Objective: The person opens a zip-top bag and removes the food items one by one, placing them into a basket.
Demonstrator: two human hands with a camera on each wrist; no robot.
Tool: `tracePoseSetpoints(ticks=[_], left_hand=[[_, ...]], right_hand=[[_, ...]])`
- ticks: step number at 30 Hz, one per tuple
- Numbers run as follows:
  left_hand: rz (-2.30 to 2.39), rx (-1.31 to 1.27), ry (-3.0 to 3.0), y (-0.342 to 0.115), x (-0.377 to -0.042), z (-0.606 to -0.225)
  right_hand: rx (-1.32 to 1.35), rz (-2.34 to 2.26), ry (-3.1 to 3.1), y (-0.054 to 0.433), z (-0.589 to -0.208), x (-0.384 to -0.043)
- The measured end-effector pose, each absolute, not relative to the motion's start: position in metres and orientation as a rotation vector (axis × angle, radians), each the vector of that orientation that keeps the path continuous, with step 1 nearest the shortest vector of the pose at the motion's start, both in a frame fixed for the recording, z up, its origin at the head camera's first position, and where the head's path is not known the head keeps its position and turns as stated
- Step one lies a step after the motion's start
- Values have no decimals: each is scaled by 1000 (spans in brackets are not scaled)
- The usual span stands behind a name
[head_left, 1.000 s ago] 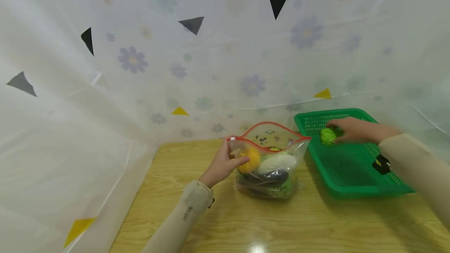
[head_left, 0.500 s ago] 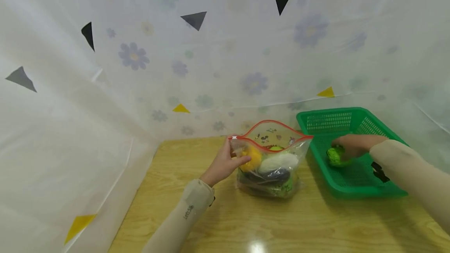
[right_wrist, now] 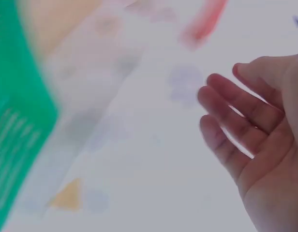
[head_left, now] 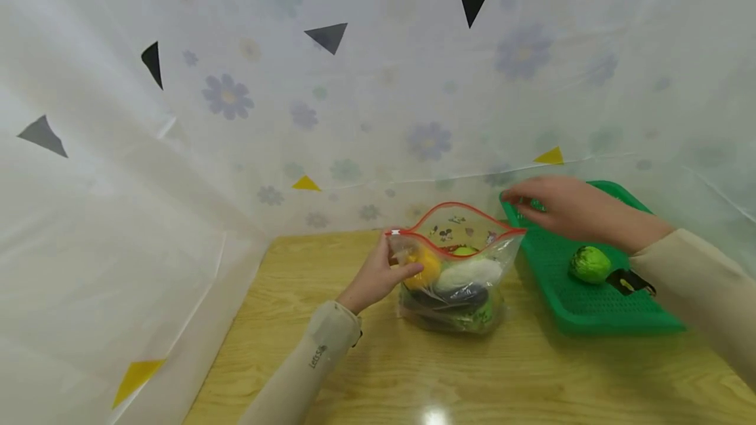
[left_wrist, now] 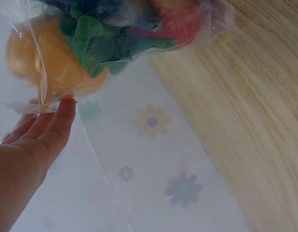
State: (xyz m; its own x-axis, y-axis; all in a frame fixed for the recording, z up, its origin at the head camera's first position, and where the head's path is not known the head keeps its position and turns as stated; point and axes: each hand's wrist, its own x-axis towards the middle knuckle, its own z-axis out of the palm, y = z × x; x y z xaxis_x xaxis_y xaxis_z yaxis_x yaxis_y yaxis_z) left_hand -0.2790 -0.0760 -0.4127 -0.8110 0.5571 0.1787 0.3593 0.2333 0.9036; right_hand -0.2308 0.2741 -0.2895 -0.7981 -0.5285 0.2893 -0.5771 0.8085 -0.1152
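Note:
My left hand (head_left: pixel 373 277) holds a clear zip bag (head_left: pixel 503 256) by its left edge, thumb across the front, fingers behind. The bag's red-trimmed mouth gapes upward. Inside it sit a round yellow-orange item (head_left: pixel 426 269), a long white vegetable (head_left: pixel 469 273), a dark purple one (head_left: pixel 466 294) and green leafy pieces; the left wrist view also shows a red piece (left_wrist: pixel 175 21). My right hand (head_left: pixel 564 205) hovers over the green basket (head_left: pixel 614 305), holding nothing, fingers loosely bent. A small green cabbage (head_left: pixel 589 264) lies on the basket's floor beneath the right wrist.
Bag and basket stand side by side on a wooden table (head_left: pixel 378 372), the basket on the right. White flowered sheeting (head_left: pixel 354 130) rises behind the table and along its left side.
My right hand lowered the green cabbage into the basket, let go of it, and has risen left toward the basket's back-left corner. The left hand and bag have stayed in place.

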Motion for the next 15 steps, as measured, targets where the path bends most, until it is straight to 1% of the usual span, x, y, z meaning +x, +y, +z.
tracePoseSetpoints(ticks=[3, 7, 10, 15], left_hand=[[1613, 873, 2328, -76, -280, -412], [1620, 848, 2320, -74, -270, -398], [1627, 824, 2298, -72, -262, -386], [1620, 823, 2284, -71, -268, -391]], right_hand=[[1004, 266, -2660, 241, -277, -227], [1145, 229, -2796, 205, -278, -235], [1170, 177, -2979, 189, -288, -245], [1123, 51, -3227, 179, -299, -258]])
